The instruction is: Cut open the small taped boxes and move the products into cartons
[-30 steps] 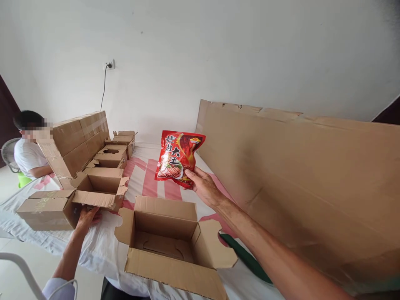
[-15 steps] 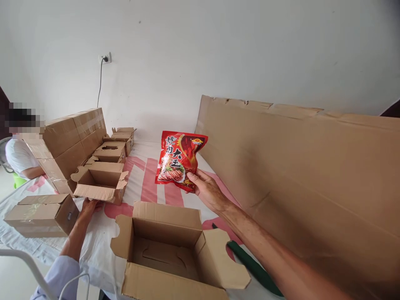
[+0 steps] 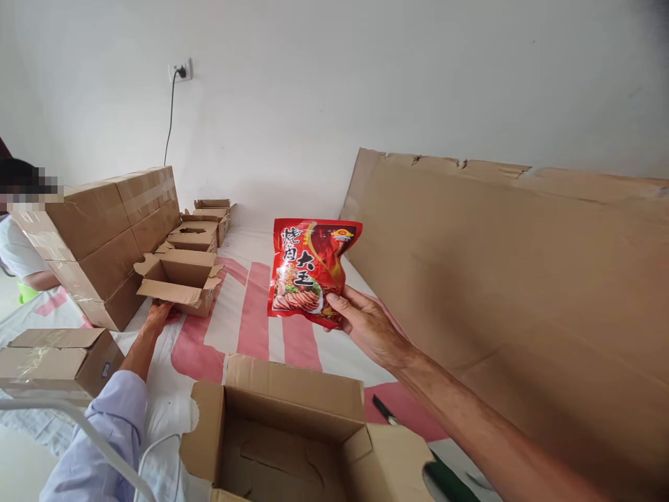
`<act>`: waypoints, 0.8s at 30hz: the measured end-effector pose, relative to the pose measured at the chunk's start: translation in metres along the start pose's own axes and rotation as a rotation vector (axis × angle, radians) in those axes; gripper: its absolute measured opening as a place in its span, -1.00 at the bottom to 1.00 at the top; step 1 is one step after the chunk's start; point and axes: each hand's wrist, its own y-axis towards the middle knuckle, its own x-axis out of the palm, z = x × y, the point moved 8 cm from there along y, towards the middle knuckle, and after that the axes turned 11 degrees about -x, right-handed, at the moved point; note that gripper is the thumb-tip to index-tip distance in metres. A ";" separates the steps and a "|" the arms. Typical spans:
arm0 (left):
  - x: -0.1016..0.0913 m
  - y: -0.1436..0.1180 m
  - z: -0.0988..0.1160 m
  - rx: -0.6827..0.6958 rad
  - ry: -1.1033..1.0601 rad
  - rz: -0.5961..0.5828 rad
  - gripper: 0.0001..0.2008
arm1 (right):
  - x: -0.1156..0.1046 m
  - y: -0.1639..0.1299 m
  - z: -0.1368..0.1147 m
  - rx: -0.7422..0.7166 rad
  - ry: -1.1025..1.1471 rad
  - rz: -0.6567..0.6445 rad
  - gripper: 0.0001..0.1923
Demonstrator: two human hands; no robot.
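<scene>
My right hand [image 3: 368,324] is closed on a red plastic food packet [image 3: 308,272], gripping its lower right corner with the thumb in front. The packet is held up with its printed face towards me; it shows sliced meat and large characters. On the left, my left hand [image 3: 161,314] lies against the near side of a small open carton [image 3: 178,293], its fingers partly hidden below the front flap. The visible fingers look stretched out. Nearest to me stands a larger open carton [image 3: 209,418] with its flaps folded out and an empty inside.
More open cartons [image 3: 196,237] line up behind the small one, beside a taped carton stack [image 3: 99,244]. A closed carton [image 3: 57,362] sits at left. Cardboard [image 3: 502,279] leans at right; a dark green object [image 3: 447,481] lies below it. Another person [image 3: 24,254] is at far left.
The view has shifted, so the near carton sits lower and the small cartons higher. My right hand still holds the packet, now slightly further right. My left hand remains at the small carton.
</scene>
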 end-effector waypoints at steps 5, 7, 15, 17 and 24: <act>0.009 0.010 0.008 -0.076 0.018 0.037 -0.62 | 0.001 0.005 0.001 0.001 -0.051 -0.057 -0.52; 0.010 0.012 0.009 -0.090 0.022 0.049 -0.60 | 0.006 0.007 0.000 -0.004 -0.059 -0.089 -0.53; 0.004 0.008 0.006 -0.140 0.047 0.094 -0.58 | 0.064 0.024 0.004 0.067 -0.132 -0.341 -0.49; -0.001 0.003 0.005 -0.138 0.046 0.094 -0.59 | 0.086 0.029 0.003 0.060 -0.204 -0.442 -0.57; -0.006 -0.022 0.003 -0.019 -0.016 0.048 -0.70 | 0.175 0.038 0.002 -0.093 -0.526 -0.779 -0.85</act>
